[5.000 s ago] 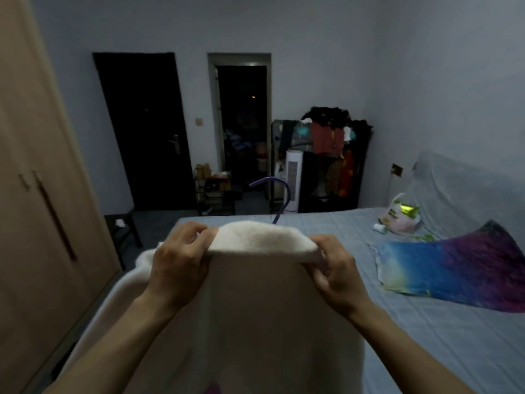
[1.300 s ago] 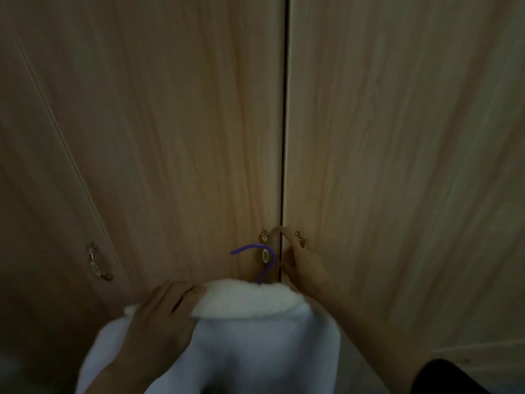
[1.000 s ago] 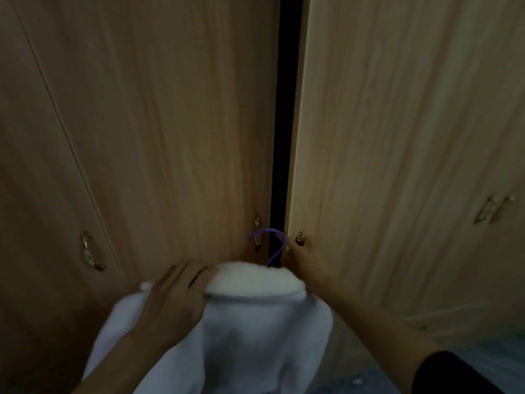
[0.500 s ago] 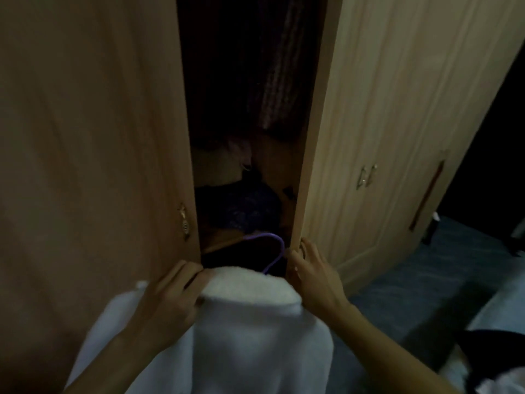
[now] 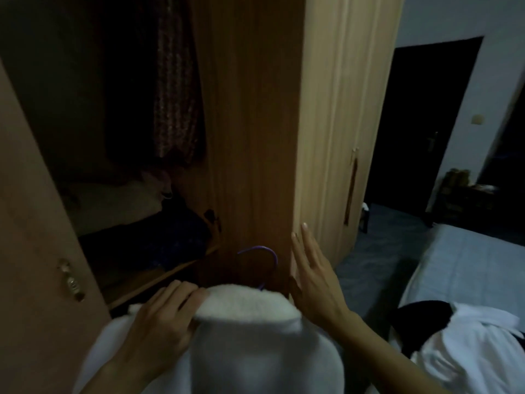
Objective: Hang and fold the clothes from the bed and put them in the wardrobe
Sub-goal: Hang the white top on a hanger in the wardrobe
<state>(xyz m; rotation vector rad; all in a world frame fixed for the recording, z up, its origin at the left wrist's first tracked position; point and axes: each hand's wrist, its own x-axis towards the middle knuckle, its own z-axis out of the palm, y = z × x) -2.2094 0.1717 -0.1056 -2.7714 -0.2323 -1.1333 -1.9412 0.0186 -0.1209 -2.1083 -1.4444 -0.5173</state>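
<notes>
A white fleecy garment (image 5: 247,336) hangs on a purple hanger whose hook (image 5: 262,260) sticks up above the collar. My left hand (image 5: 162,317) grips the garment at its left shoulder, low in the middle of the view. My right hand (image 5: 312,274) is flat and open, fingers spread against the edge of the wardrobe's right door (image 5: 261,132), which stands wide open. Inside the dark wardrobe (image 5: 85,95) a patterned garment (image 5: 176,89) hangs above a shelf holding folded dark clothes (image 5: 159,237).
The left wardrobe door (image 5: 34,251) with a brass handle (image 5: 71,282) is open at the left. The bed (image 5: 466,268) lies at the right with black and white clothes (image 5: 454,336) on its near end. A dark doorway (image 5: 420,123) is beyond.
Both wardrobe doors have swung further open, from shut just over a second ago. My right hand let go of the door handle and now pushes flat on the door's edge. The garment stays in my left hand.
</notes>
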